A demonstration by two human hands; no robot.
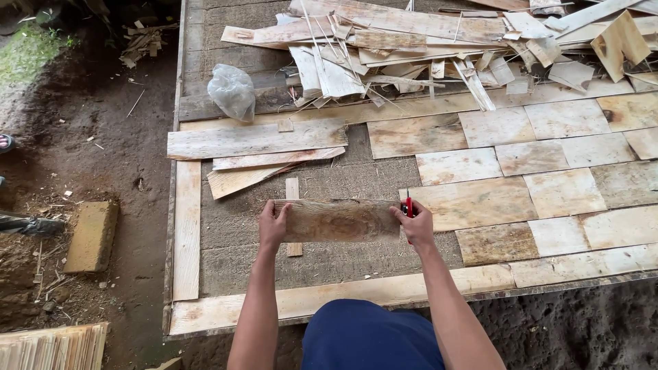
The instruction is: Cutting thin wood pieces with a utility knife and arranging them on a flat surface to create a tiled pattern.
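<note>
Seen from the head camera, both hands are clamped on one thin wooden sheet [339, 220], a weathered rectangular piece held flat and level just above the work surface. The left hand [273, 226] grips its left short edge, fingers curled over the top. The right hand [415, 225] grips the right short edge and also has a small red-handled tool [409, 209] tucked against the palm, its tip poking up above the fingers; what kind of tool it is cannot be told.

Under the sheet lies a broad grey mat [329, 260] framed by pale wooden strips [186, 226] along its left and near edges. A narrow wooden slat [293, 199] stands out above and below the held sheet, lying on the mat. To the right, many flat veneer pieces [534, 178] are laid side by side, edges touching, covering that part of the mat like tiles. Just beyond the held sheet, to the upper left, a few longer boards [257, 140] lie stacked and slightly fanned. Farther back sits a loose heap of wood scraps [439, 48], and beside it a crumpled clear plastic bag [232, 90].

Left of the frame is bare dirt ground [110, 151], with a block-shaped brick [91, 235] lying on it. The person's blue clothing [370, 339] shows at the bottom edge.
</note>
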